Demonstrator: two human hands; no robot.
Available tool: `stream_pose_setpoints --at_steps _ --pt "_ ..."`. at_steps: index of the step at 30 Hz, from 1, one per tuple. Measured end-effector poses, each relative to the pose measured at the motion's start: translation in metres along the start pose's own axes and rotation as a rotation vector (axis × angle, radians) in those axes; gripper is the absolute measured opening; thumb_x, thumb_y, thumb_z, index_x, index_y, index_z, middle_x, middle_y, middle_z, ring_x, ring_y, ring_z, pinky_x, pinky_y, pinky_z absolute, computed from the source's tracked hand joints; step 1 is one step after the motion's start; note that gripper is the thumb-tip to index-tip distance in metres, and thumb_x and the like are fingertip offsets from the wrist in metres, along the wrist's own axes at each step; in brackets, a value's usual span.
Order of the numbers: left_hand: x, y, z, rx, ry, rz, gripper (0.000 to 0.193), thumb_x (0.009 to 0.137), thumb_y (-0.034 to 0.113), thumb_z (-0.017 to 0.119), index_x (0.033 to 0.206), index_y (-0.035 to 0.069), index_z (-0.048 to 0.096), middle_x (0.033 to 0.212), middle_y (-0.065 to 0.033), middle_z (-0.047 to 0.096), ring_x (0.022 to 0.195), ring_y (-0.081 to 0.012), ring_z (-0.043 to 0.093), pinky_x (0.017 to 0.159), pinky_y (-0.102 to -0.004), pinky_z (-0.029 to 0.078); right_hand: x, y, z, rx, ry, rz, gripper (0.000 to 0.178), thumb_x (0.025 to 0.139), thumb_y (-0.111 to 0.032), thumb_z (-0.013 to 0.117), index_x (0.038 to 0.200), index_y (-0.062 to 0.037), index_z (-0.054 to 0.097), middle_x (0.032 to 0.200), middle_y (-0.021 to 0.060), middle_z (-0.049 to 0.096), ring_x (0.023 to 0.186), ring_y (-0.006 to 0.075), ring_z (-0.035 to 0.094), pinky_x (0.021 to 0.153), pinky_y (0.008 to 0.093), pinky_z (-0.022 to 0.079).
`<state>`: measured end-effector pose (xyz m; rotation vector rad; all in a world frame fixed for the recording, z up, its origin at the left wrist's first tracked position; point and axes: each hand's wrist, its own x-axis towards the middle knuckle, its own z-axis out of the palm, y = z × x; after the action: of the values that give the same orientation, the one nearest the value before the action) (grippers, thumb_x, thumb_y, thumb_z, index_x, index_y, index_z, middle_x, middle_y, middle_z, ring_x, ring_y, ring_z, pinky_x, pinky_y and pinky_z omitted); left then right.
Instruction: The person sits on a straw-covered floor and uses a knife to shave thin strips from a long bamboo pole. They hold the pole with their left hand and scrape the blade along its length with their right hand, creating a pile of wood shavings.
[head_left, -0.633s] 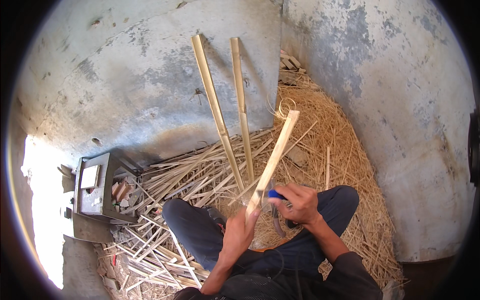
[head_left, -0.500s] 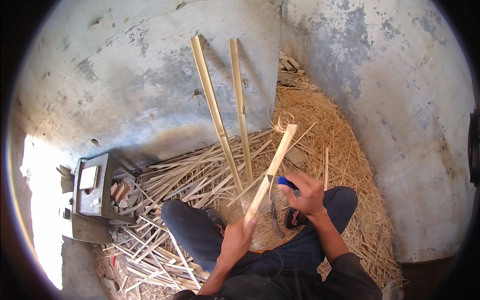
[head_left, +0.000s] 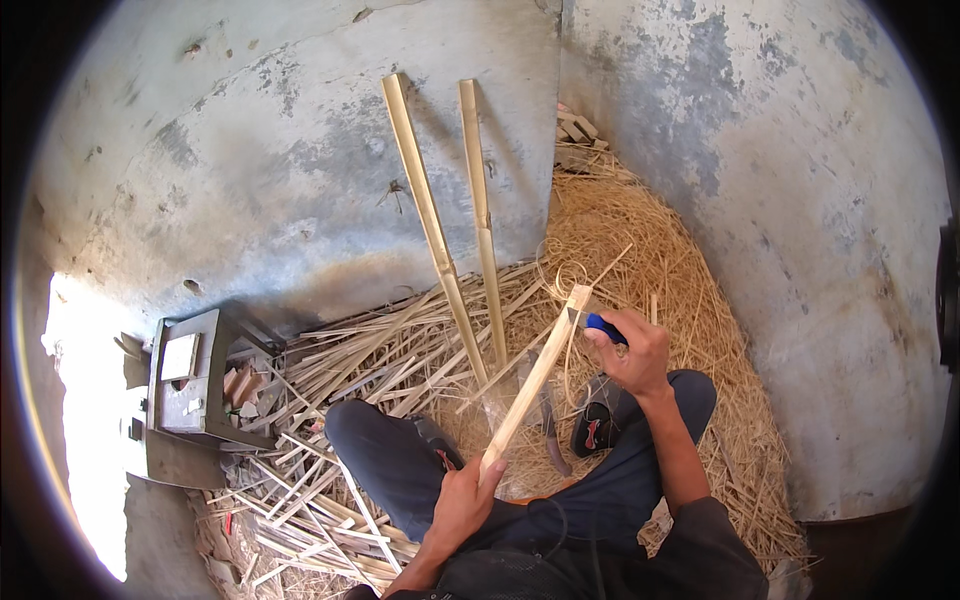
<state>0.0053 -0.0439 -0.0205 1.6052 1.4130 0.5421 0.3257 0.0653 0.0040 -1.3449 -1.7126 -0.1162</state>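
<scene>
A pale split bamboo strip point(head_left: 534, 388) slants up and away between my legs. My left hand point(head_left: 466, 502) is closed around its near end. In my right hand point(head_left: 632, 350) is a knife with a blue handle point(head_left: 606, 329); the fingers wrap round the handle. Its dark blade lies across the strip close to the far tip. Thin curled shavings point(head_left: 571, 278) hang around that tip. On the floor between my feet lies a tool with a curved brown handle point(head_left: 556, 455) and a dark blade, partly hidden behind the strip.
Two long bamboo strips lean on the wall, a left one point(head_left: 422, 190) and a right one point(head_left: 482, 195). Loose slats point(head_left: 320, 520) litter the floor at left. A heap of fine shavings point(head_left: 660, 240) spreads along the right wall. A worn box-like cabinet point(head_left: 198, 405) stands at left.
My right hand and the knife have slid up along the bamboo strip to near its far end. That end has dipped lower. My left hand keeps its hold, slightly lower.
</scene>
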Motion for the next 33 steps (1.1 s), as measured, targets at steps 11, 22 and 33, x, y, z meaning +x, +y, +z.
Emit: stream_pose_setpoints --at_steps 11,22,33 --pt "0.0 -0.011 -0.006 0.073 0.085 0.143 0.042 0.116 0.038 0.059 0.104 -0.001 0.068 0.068 -0.0189 0.066 0.063 -0.0423 0.069 0.061 -0.0479 0.05 0.001 -0.01 0.004 -0.036 0.074 0.013 0.031 0.1 -0.035 0.082 0.106 -0.0045 0.081 0.093 0.0104 0.079 0.074 0.0277 0.078 0.062 0.0365 0.059" --pt "0.007 0.006 -0.013 -0.094 0.046 0.152 0.043 0.116 0.038 0.062 0.09 0.003 0.064 0.066 0.0022 0.055 0.055 -0.0112 0.052 0.054 -0.0318 0.04 0.009 -0.019 -0.012 -0.054 0.139 0.037 0.032 0.098 -0.027 0.085 0.107 0.0029 0.078 0.091 0.0166 0.077 0.076 0.03 0.078 0.068 0.0357 0.06" --pt "0.025 -0.03 -0.021 -0.766 -0.51 -0.208 0.039 0.116 0.039 0.064 0.091 0.01 0.063 0.067 0.0045 0.055 0.055 -0.0077 0.047 0.052 -0.0277 0.036 0.009 -0.018 -0.016 -0.094 0.214 -0.031 0.03 0.098 -0.033 0.084 0.107 -0.0043 0.08 0.083 0.0099 0.074 0.065 0.0254 0.071 0.058 0.0362 0.054"
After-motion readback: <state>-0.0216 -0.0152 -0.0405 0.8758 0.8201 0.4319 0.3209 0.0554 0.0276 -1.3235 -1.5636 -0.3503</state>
